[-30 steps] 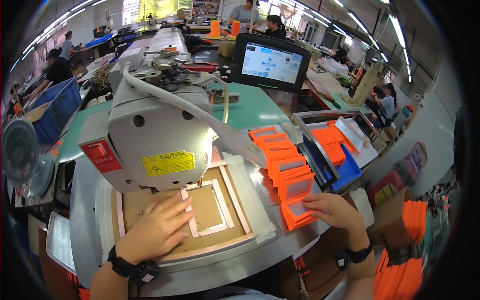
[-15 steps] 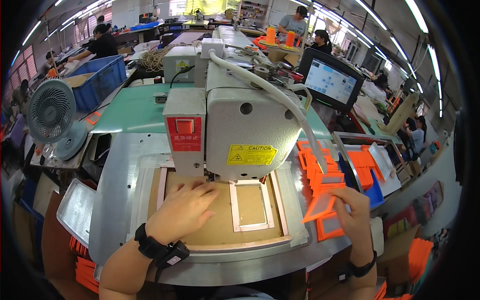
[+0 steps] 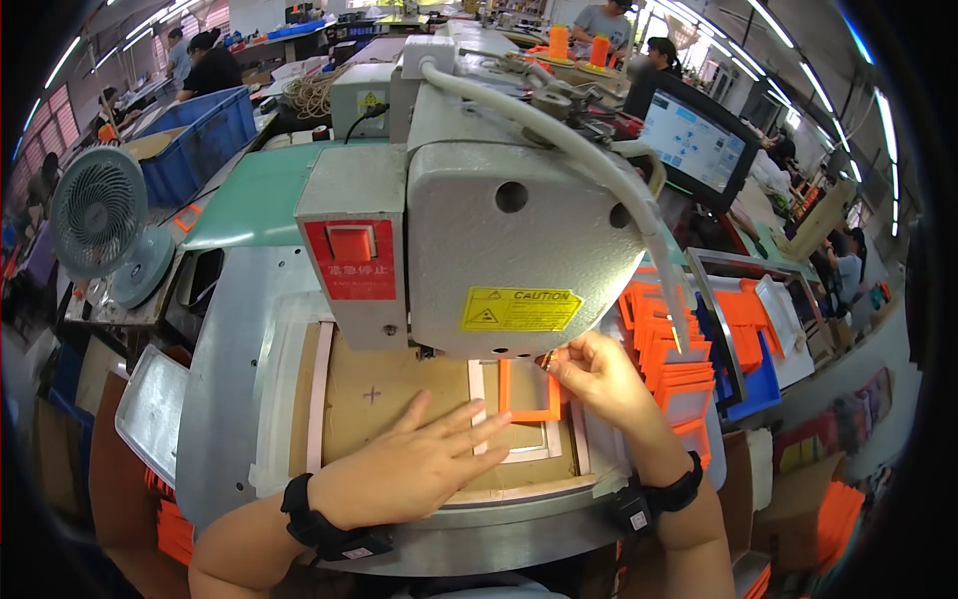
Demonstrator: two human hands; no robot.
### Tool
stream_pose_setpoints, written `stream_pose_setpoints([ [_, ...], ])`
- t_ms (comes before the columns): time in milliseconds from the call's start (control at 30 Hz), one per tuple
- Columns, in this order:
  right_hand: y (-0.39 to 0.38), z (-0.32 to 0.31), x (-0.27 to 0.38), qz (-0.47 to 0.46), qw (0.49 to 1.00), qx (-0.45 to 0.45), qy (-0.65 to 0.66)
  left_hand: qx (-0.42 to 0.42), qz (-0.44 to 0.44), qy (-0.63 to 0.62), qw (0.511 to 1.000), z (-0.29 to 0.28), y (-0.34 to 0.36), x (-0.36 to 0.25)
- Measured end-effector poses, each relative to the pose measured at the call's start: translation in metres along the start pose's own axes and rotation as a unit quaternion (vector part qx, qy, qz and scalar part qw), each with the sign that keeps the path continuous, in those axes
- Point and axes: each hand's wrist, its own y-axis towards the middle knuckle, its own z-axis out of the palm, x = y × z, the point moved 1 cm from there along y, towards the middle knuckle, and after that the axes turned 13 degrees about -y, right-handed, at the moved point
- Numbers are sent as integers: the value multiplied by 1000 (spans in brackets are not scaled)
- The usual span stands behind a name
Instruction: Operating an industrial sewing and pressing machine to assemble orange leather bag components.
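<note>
Under the sewing machine head (image 3: 519, 240) lies a brown board with a pale rectangular frame (image 3: 475, 384) on it. An orange-edged rectangular piece (image 3: 537, 414) with a see-through middle rests over that frame, slightly askew. At its upper right edge, close below the machine head, my right hand (image 3: 597, 381) pinches it between thumb and fingers. My left hand (image 3: 414, 464) is spread flat on the board, fingertips reaching the pale frame beside the orange piece. The top of the orange piece is partly hidden by the machine head.
Stacked orange-edged pieces (image 3: 687, 374) lie on the right, beside a blue tray (image 3: 766, 379) holding more. A lit screen (image 3: 699, 140) stands behind them. A metal tray (image 3: 153, 409), a fan (image 3: 98, 212) and a blue crate (image 3: 215, 140) are on the left. People work farther back.
My right hand has brought an orange-edged piece left from the stack onto the pale frame. My left hand has moved right and nearer, toward that frame. The view has shifted slightly.
</note>
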Motion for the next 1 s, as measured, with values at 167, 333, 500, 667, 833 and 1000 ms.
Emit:
stream_pose_setpoints([
  [167, -8, -2, -2, -18, 1000, -5, -9, -5, 55, -41, 998, 5, -1, -6],
  [333, -12, -2, 1, 43, 999, 6, -8, 117, -52, -62, 990, -19, 2, -17],
  [500, -21, -9, 6, 25, 990, 85, 105, -119, -19, 179, 976, -10, -3, -3],
  [667, -27, -2, 21, 32, 981, 144, 122, -133, -83, 208, 966, -3, -4, 0],
  [833, -21, 1, 17, 13, 986, 109, 126, -135, -80, 136, 978, -5, -5, 4],
  [1000, -11, 0, 5, -11, 999, 0, -31, -90, -110, 45, 989, -10, -2, 13],
])
